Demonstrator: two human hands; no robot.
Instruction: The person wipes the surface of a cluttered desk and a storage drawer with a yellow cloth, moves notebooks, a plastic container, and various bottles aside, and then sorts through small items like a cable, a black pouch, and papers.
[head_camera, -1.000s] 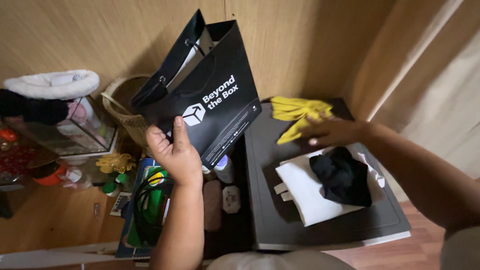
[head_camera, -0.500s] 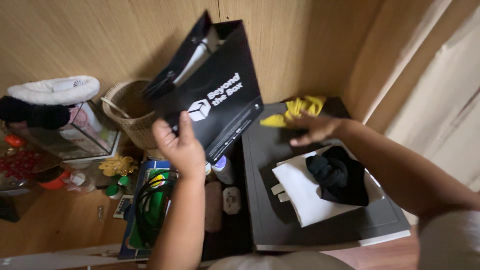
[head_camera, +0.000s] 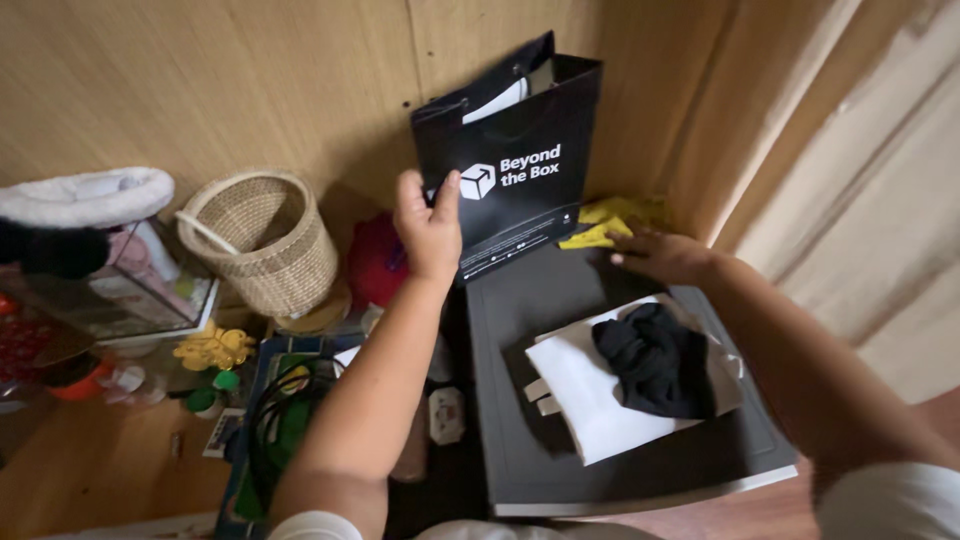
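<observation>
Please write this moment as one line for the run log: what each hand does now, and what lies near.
left hand: holds black paper bag upright by wall | right hand: on yellow cloth | near: white bag with black cloth on dark flat case

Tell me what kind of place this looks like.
Probably a corner of a home, a bedroom or storage nook. Wood-panelled walls, a woven basket and household clutter sit beside a dark flat box, where the left hand holds a black paper bag and the right hand presses yellow cloth.
</observation>
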